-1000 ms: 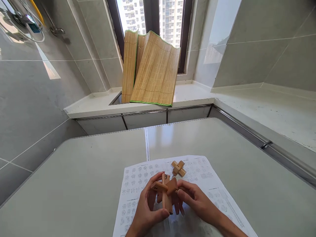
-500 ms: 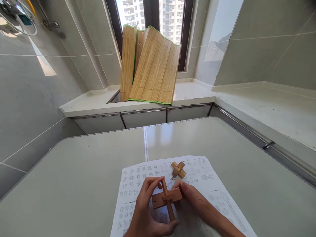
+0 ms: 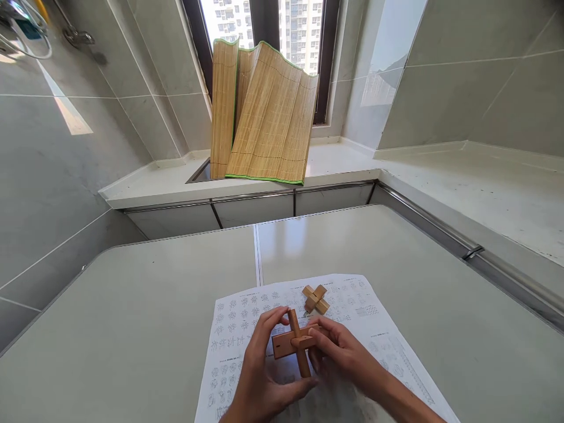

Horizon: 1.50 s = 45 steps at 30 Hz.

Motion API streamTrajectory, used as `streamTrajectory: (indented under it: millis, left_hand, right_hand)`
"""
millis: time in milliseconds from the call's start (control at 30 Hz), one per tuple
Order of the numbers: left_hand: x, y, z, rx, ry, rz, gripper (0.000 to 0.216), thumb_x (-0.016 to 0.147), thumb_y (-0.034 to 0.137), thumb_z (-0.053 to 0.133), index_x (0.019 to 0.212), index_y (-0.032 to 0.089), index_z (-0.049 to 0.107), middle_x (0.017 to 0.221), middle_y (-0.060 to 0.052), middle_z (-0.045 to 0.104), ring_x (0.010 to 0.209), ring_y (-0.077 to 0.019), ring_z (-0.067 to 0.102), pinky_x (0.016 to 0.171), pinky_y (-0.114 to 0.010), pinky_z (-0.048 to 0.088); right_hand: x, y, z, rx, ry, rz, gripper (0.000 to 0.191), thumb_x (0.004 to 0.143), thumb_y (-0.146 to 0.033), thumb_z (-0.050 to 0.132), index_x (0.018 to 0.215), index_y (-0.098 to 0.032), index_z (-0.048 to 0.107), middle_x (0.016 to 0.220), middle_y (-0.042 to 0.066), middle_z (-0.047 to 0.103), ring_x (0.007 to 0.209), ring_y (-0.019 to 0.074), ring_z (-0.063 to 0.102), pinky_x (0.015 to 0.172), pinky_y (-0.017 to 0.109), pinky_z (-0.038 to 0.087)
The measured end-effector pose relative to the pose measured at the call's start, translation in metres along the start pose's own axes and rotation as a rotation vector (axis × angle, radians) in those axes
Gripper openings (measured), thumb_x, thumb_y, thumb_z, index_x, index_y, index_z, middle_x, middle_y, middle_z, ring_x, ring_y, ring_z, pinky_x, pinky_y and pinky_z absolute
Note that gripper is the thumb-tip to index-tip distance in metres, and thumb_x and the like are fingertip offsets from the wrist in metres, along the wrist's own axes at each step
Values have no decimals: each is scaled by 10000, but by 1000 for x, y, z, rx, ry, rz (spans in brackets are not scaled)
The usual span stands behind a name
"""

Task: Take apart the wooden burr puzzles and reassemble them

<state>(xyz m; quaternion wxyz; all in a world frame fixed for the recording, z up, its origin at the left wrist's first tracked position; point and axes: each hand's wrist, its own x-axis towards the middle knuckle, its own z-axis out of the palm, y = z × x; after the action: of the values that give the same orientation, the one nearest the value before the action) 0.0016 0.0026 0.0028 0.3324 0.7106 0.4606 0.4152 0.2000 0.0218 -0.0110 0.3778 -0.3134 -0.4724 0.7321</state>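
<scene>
A reddish-brown wooden interlocking puzzle (image 3: pixel 285 345) is held above the printed sheet (image 3: pixel 240 341); a rod crosses its flat bar. My left hand (image 3: pixel 264 376) grips the rod, index fingertip at its top end and thumb near its bottom end. My right hand (image 3: pixel 337 349) pinches the right end of the bar, thumb in front and fingers behind, hiding that end. Just beyond the hands, a lighter wooden cross-shaped puzzle (image 3: pixel 315 299) lies on the sheet, touched by neither hand.
The sheet with rows of small diagrams lies on a pale table (image 3: pixel 145 317) with a seam across it. Behind stands a folded bamboo mat (image 3: pixel 268 117) on the white window ledge (image 3: pixel 343 158). A metal rail (image 3: pixel 432 217) runs along the right side.
My right thumb and fingers have shifted onto the front of the bar's right end, covering more of it. The left hand keeps its hold on the rod. The view has shifted slightly.
</scene>
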Motion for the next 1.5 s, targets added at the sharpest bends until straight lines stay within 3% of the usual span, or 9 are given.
streamTrajectory:
  millis: [233,400,600,767,867,1000,1133,1333,1500]
  left_hand:
    - [-2,-3,-2,-347,-74,-227,858,683,495,870,1429,305,493,1482,-102,523,1387,-382,454,1179,-510,348]
    - [-4,-3,-3,-479,-147,-275,979,642,516,890,1475,264,441,1469,-141,540,1368,-396,478,1163,-501,370]
    - [-4,-2,-4,-511,-166,-291,1053,610,475,907,1505,264,395,1465,-133,530,1420,-387,406,1177,-502,346]
    - [-5,-7,1,-467,-106,-292,1045,526,402,960,1436,257,466,1311,-112,626,1310,-382,519,1127,-487,408]
    - [-7,-7,5,-511,-94,-263,1003,560,425,943,1426,254,467,1290,-106,629,1255,-363,562,1113,-474,419]
    - [-8,-5,4,-549,-100,-263,1012,555,480,931,1421,222,474,1136,-93,673,1104,-333,635,1041,-441,462]
    - [-9,-7,3,-540,-50,-276,986,564,489,906,1408,196,489,1000,-56,641,944,-277,650,928,-389,510]
    - [-13,-10,10,-491,-40,-296,994,564,431,885,1435,220,455,1178,-92,634,1105,-324,616,1039,-448,467]
    - [-14,-4,12,-407,-8,-298,987,541,369,897,1423,255,468,1164,-72,661,1088,-328,641,1048,-461,473]
  right_hand:
    - [2,5,-6,197,-196,35,287,1003,-456,566,978,-171,541,756,35,712,521,101,610,536,212,446]
    - [2,11,-5,165,-266,72,320,1020,-472,526,963,-158,561,596,-2,673,413,93,578,444,184,430]
    - [1,13,0,183,-192,58,385,991,-514,557,940,-137,617,569,-38,586,422,97,599,384,160,380]
    - [1,14,2,197,-132,42,395,976,-510,586,962,-120,651,622,-34,577,434,91,614,372,154,364]
    - [0,15,-1,192,-171,51,411,975,-517,583,992,-112,651,600,-31,599,410,82,584,373,156,355]
    - [1,19,-5,196,-271,96,439,952,-542,599,853,-116,630,518,-52,567,342,66,527,374,163,318]
    - [4,22,-4,231,-283,89,423,953,-521,609,819,-119,612,509,-45,572,345,66,529,409,168,343]
    - [4,24,0,266,-171,55,382,934,-498,646,889,-119,638,559,-41,573,365,74,527,403,176,352]
    - [4,21,0,296,-123,42,337,922,-453,660,880,-119,668,560,-36,571,363,78,517,402,184,327]
